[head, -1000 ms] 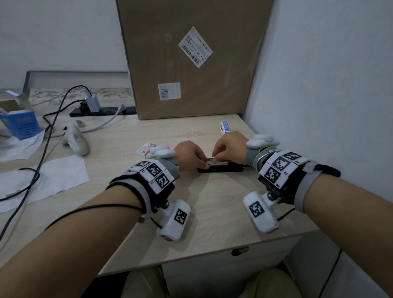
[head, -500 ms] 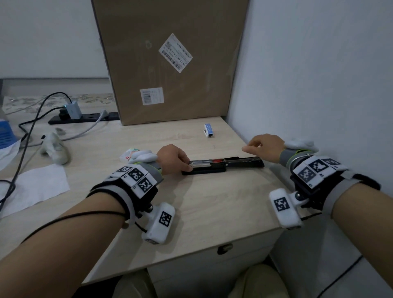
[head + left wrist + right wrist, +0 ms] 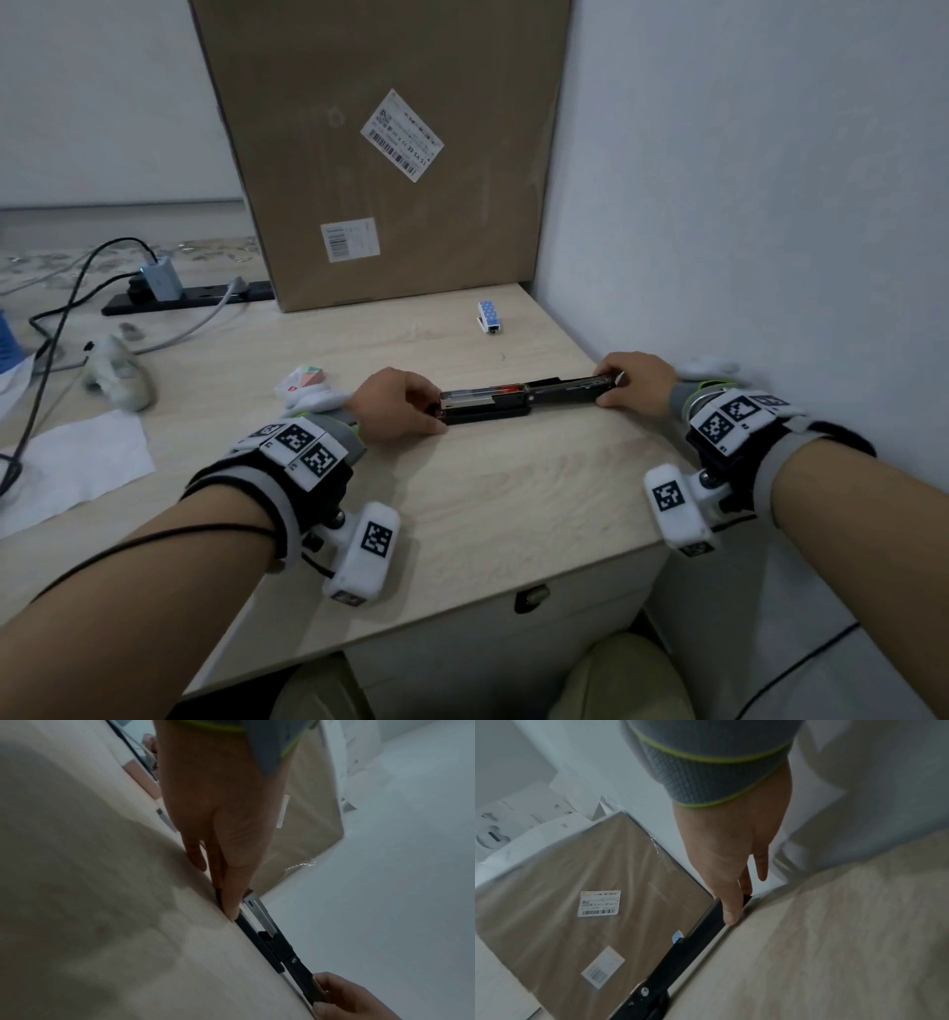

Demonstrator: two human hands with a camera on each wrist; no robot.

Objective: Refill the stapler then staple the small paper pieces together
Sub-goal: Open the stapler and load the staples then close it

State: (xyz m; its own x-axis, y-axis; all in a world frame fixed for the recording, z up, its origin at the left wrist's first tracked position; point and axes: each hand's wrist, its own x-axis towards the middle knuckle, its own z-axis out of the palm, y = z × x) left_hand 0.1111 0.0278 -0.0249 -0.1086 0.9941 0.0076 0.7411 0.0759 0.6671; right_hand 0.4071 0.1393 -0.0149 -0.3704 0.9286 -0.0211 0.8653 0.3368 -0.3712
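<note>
The black stapler (image 3: 513, 401) lies on the desk (image 3: 488, 493), swung open flat, its metal staple channel with a red pusher facing up. My left hand (image 3: 436, 411) pinches the channel end, thumb along the near side (image 3: 231, 908). My right hand (image 3: 608, 388) grips the tip of the opened black lid at the far right, fingers curled round it (image 3: 334, 998); in the right wrist view its thumb presses the lid's near edge (image 3: 731, 914). A small blue dotted staple box (image 3: 489, 316) sits behind the stapler. Small coloured paper pieces (image 3: 304, 383) lie left of my left hand.
A large cardboard box (image 3: 390, 154) stands against the back, and the white wall (image 3: 744, 231) runs close on the right. At the left are a power strip (image 3: 190, 295) with cables, a white controller (image 3: 120, 377) and a white paper sheet (image 3: 82, 462). A drawer (image 3: 531, 598) is below the desk's front edge.
One second ago both hands met at the closed stapler. The right hand swung the lid open to the right and now grips its far end. The left hand kept its hold.
</note>
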